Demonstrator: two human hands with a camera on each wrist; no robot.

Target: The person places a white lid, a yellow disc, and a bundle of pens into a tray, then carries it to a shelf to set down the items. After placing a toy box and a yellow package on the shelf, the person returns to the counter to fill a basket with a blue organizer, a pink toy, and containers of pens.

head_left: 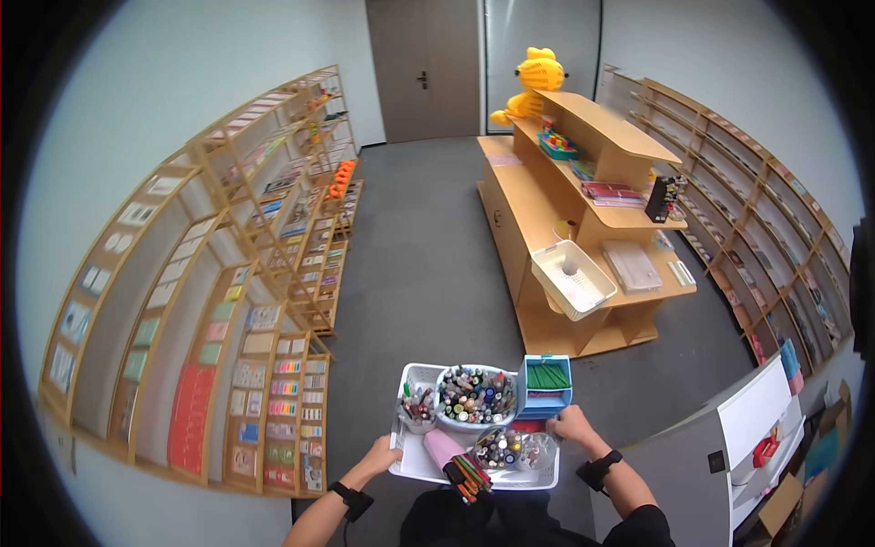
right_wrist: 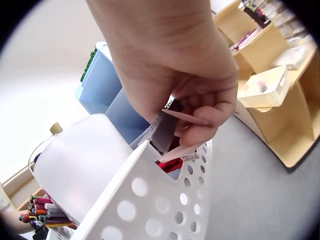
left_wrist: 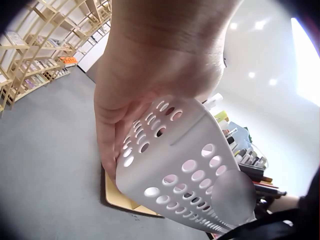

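Both hands hold a white perforated basket (head_left: 412,460) in front of the body. The left hand (head_left: 381,456) grips its left side, fingers wrapped over the wall (left_wrist: 190,145). At the right end, the right hand (head_left: 571,425) curls round the rim by a cut-out, beside a dark grey flat piece (right_wrist: 164,131) and something red (right_wrist: 172,165). Inside stand a round tub full of pens (head_left: 476,394), a small clear cup of pens (head_left: 416,410), and a blue box (head_left: 545,412) with green sticks on top. Nearer the body lie a pink pouch (head_left: 442,447) with coloured pens and a clear container of markers (head_left: 499,448).
Ahead to the right stands a wooden shelf unit (head_left: 510,205) bearing a cream basket (head_left: 574,278) and a yellow plush toy (head_left: 538,82). Wooden racks (head_left: 219,273) line the left wall, others the right. Grey floor (head_left: 410,246) runs between. A white cabinet (head_left: 674,456) is close on the right.
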